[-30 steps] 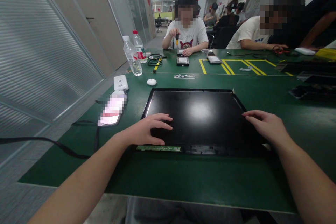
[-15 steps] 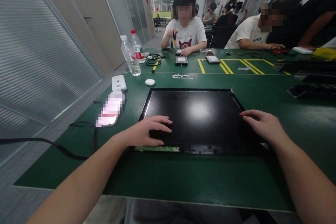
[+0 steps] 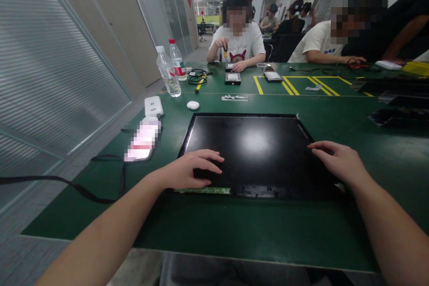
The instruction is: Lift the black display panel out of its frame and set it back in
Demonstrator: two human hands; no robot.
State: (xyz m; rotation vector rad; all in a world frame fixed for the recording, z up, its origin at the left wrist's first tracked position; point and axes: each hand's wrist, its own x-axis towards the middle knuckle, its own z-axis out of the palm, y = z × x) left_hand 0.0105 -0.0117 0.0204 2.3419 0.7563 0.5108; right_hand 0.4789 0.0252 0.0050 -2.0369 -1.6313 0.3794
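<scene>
A large black display panel (image 3: pixel 254 147) lies flat on the green table (image 3: pixel 234 223), with a thin green circuit strip (image 3: pixel 204 191) along its near edge. My left hand (image 3: pixel 187 170) rests on the panel's near left corner, fingers stretched out flat over the black surface. My right hand (image 3: pixel 338 161) lies on the panel's near right corner, fingers extended and slightly apart. Neither hand grips anything.
A phone (image 3: pixel 143 143) and a white box (image 3: pixel 153 106) lie left of the panel, with a black cable (image 3: pixel 67 183) trailing off the table. Two water bottles (image 3: pixel 168 73) and a small white puck (image 3: pixel 193 105) stand farther back. People sit working at the far side.
Both hands stay on the panel's near corners; my left fingers have shifted slightly right. The view wobbled a little.
</scene>
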